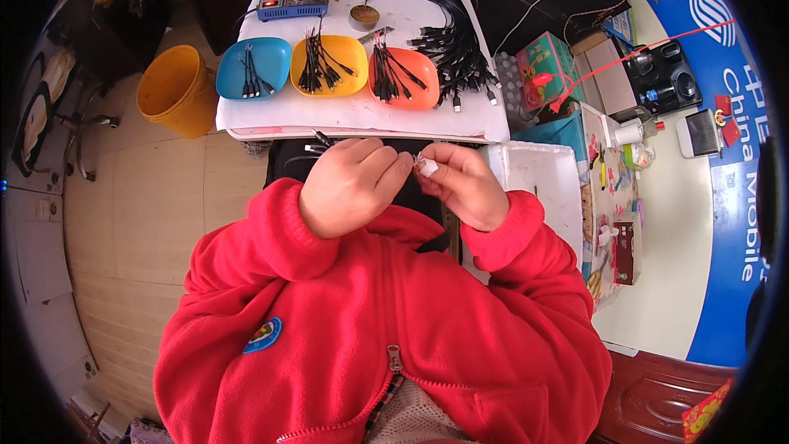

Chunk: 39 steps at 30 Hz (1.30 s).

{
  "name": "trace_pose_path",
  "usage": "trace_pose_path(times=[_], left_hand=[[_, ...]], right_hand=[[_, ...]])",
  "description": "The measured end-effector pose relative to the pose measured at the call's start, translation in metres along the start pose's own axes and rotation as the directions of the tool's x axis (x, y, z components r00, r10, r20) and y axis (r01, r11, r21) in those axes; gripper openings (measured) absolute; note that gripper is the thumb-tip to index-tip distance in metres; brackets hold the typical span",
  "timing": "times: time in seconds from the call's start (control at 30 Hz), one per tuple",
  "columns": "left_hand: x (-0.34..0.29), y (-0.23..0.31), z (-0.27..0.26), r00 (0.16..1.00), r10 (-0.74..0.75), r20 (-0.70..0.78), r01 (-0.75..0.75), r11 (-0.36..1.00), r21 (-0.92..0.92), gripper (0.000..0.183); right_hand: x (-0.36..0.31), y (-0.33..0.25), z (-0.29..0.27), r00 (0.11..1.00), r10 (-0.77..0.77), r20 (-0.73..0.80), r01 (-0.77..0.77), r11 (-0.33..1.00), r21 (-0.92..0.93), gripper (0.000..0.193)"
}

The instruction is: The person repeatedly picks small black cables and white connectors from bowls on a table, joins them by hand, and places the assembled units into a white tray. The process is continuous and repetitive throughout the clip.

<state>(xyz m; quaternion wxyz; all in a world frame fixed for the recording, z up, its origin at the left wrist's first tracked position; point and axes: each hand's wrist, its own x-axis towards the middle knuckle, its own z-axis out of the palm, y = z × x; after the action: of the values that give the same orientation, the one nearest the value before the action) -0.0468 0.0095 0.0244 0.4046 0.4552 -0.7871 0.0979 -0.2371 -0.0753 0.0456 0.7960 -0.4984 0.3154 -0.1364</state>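
Observation:
My left hand is closed around a short black cable, whose connector ends stick out past its left side. My right hand meets it fingertip to fingertip, pinching thin wire ends. Something small and white sits at the right thumb tip; whether it is a wrap or a separate piece cannot be made out. Beyond the hands, a blue tray, a yellow tray and an orange tray hold short black cables. The palms hide most of the held cable.
A large bundle of black cables covers the table's right side. Behind the trays stand a blue soldering-type device and a round tin. A yellow bucket is on the floor at left; a white foam box is at right.

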Motion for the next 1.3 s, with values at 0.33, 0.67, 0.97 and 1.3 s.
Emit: trace_pose_path(times=[0.33, 0.67, 0.97, 1.3], left_hand=[[-0.005, -0.002, 0.006, 0.922, -0.377, 0.087, 0.364, 0.77, -0.524, 0.01], [-0.009, 0.005, 0.002, 0.9, -0.417, 0.125, 0.413, 0.729, -0.546, 0.01], [-0.01, 0.012, 0.007, 0.986, -0.165, 0.019, 0.166, 0.977, -0.133, 0.015], [-0.006, 0.007, 0.0, 0.806, -0.521, 0.281, 0.554, 0.497, -0.668, 0.01]], right_hand=[[-0.003, -0.004, 0.01, 0.494, -0.756, 0.429, 0.435, -0.212, -0.875, 0.029], [-0.001, 0.001, 0.013, 0.487, -0.735, 0.471, 0.401, -0.291, -0.869, 0.026], [-0.004, 0.01, -0.005, 0.996, -0.083, -0.021, 0.074, 0.961, -0.267, 0.02], [0.001, -0.01, 0.0, 0.438, -0.697, 0.568, 0.473, -0.358, -0.805, 0.033]])
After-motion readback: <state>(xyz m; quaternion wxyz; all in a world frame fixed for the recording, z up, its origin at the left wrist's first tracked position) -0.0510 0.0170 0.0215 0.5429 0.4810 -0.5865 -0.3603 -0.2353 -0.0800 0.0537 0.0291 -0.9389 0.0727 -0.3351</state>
